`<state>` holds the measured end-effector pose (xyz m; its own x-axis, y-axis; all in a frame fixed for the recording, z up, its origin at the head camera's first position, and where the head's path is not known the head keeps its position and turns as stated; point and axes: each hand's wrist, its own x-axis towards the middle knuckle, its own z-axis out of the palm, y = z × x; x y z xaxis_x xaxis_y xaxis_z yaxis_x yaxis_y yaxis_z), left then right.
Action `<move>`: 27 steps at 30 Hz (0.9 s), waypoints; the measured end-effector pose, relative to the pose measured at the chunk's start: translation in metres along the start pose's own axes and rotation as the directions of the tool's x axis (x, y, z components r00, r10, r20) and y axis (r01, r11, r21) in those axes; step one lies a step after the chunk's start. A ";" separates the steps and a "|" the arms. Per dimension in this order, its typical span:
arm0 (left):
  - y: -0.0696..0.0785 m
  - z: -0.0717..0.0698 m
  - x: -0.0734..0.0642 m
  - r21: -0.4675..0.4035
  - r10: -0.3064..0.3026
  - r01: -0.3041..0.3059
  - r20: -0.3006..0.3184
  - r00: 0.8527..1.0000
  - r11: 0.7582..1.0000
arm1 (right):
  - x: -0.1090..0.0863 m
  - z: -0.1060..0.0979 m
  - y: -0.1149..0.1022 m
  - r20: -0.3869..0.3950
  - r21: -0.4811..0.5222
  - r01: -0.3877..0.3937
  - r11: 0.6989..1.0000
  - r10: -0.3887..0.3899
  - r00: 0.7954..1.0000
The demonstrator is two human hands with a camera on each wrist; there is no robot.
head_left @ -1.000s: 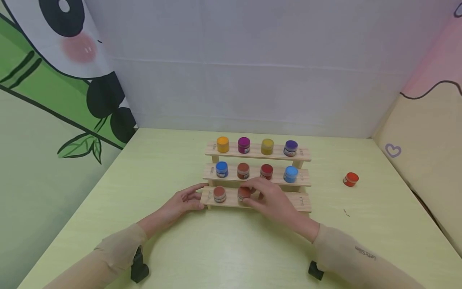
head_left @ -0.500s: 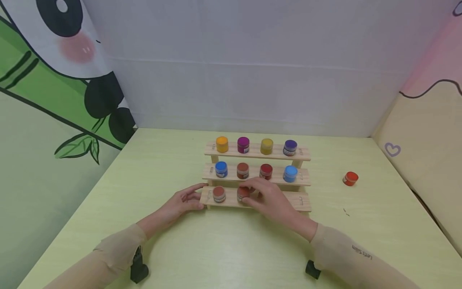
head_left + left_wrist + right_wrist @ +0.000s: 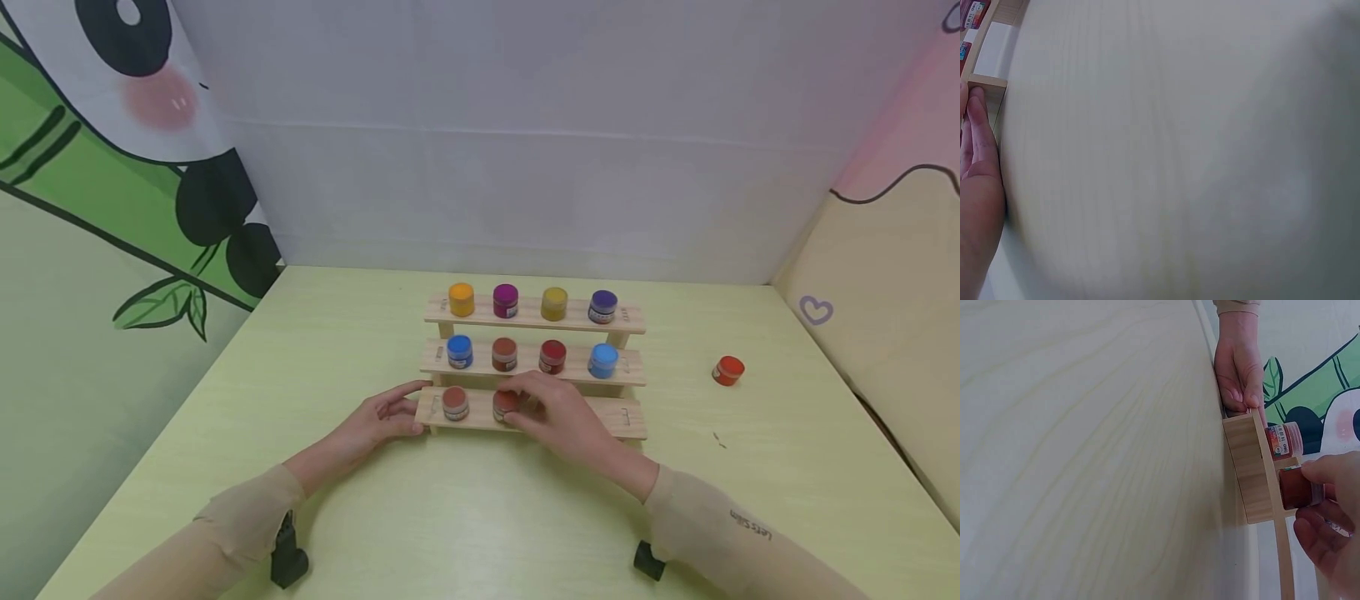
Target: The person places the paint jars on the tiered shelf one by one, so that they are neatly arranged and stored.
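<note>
A three-tier wooden rack (image 3: 621,418) stands on the table with small paint jars on each tier. My left hand (image 3: 382,419) grips the left end of the lowest tier, its thumb on the board's edge in the right wrist view. Between the thumb and fingers of my right hand (image 3: 570,423) is a reddish-brown paint jar (image 3: 1295,489), which sits upright on the lowest tier. Just left of it stands another reddish-brown paint jar (image 3: 455,403). My right hand covers part of the lowest tier in the head view.
Blue, brown, dark red and light blue jars (image 3: 603,361) line the middle tier. Orange, purple, olive and violet jars (image 3: 462,300) fill the top one. A loose red-orange jar (image 3: 728,371) rests on the table (image 3: 465,517) right of the rack. Walls border the table's back and sides.
Both hands keep their places on the rack and the jar. The right hand's fingers shift very slightly at the jar; the head view has moved a little.
</note>
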<state>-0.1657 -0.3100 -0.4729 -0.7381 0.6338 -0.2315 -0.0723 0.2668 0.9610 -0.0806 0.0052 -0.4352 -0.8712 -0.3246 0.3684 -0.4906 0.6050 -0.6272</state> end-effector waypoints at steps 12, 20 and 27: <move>0.002 0.000 -0.001 -0.006 0.005 -0.005 0.004 1.000 1.000 | 0.001 0.002 0.000 0.011 -0.030 -0.004 1.000 0.005 1.000; 0.002 -0.001 -0.002 -0.013 0.030 -0.030 0.015 0.999 0.999 | 0.001 0.001 -0.001 0.012 -0.051 -0.013 0.999 0.014 1.000; 0.002 0.000 -0.003 -0.019 0.020 -0.020 0.008 1.000 1.000 | 0.001 0.000 -0.003 0.011 -0.063 -0.012 0.998 0.012 1.000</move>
<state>-0.1641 -0.3112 -0.4700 -0.7340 0.6449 -0.2130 -0.0699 0.2403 0.9682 -0.0797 0.0033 -0.4336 -0.8773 -0.3252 0.3530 -0.4783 0.6535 -0.5866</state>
